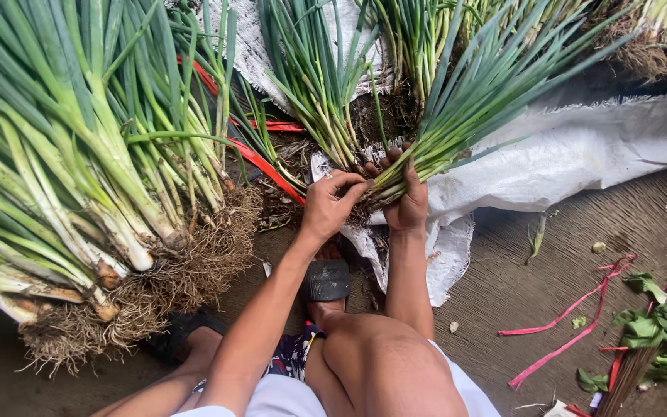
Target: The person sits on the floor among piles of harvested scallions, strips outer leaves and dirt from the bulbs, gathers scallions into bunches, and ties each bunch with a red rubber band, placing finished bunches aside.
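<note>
Two bare knees fill the lower centre; above them, mid-frame, the left hand pinches roots while the right hand clasps the scallion bunch, steadying it. A larger rooted bundle lies left; white sacking beyond.

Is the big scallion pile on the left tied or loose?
Tied: a red strap crosses the scallion pile near its roots.

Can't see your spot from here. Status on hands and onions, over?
Left hand and right hand both gripping one green onion bunch at its roots. Big rooted pile left. Nothing blocking.
</note>
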The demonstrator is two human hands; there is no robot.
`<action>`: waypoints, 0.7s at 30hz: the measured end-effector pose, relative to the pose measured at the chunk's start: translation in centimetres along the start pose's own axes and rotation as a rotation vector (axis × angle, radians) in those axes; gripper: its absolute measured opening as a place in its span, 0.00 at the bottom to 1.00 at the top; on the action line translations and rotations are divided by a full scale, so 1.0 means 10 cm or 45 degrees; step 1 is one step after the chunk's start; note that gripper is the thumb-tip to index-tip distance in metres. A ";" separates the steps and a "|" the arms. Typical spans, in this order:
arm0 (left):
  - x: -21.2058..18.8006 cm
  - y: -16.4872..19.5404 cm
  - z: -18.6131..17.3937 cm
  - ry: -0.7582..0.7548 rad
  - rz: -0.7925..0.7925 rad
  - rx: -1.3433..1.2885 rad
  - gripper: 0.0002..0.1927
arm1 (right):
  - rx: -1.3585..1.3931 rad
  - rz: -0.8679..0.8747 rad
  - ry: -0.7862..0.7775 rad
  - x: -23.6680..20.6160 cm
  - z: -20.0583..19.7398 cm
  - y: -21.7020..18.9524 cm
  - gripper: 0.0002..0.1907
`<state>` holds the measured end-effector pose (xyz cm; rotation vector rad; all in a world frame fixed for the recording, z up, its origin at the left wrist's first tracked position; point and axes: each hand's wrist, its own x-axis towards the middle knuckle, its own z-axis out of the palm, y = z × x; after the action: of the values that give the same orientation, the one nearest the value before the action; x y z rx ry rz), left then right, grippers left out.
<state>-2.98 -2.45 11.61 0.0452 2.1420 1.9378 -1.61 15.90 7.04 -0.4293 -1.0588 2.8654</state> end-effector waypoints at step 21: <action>0.09 -0.58 -0.66 0.090 -0.117 0.288 0.26 | -0.525 0.069 -0.483 0.26 2.41 -0.49 0.21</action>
<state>-4.41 -9.38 6.30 -0.0797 2.3562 1.6636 -10.98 4.86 27.10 0.0840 -1.7346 2.8323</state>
